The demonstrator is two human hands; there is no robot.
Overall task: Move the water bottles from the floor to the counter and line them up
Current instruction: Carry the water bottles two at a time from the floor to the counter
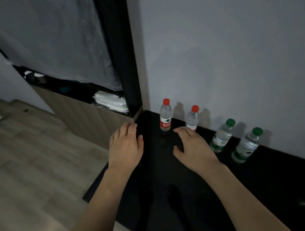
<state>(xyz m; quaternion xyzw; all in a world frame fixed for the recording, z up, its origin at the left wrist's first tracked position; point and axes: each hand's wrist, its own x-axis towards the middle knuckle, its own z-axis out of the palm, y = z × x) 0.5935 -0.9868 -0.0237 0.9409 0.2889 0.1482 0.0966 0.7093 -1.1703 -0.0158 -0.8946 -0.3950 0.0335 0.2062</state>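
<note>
Above the black counter (pixel 196 192), the fingers (pixel 129 129) of the left hand (pixel 125 148) lie loosely spread and hold nothing; they reach toward the counter's left edge. The fingers (pixel 184 132) of the right hand (pixel 194 148) are likewise spread and relaxed, empty, just in front of the second bottle. Both bare forearms stretch in from the bottom of the view.

Four water bottles stand on the counter in a row along the pale wall (pixel 233 49): a red-capped bottle with a red label (pixel 165 116) at the left, a second red-capped bottle (pixel 193 118) partly hidden behind the right hand, then two green-capped bottles (pixel 221 135) (pixel 247 145) further right. They stand apart from one another.

To the left lies a wooden floor (pixel 27 166), and behind it a low cabinet (pixel 80 110) with white folded things (pixel 112 103) on its shelf beneath a hanging grey sheet (pixel 56 41).
</note>
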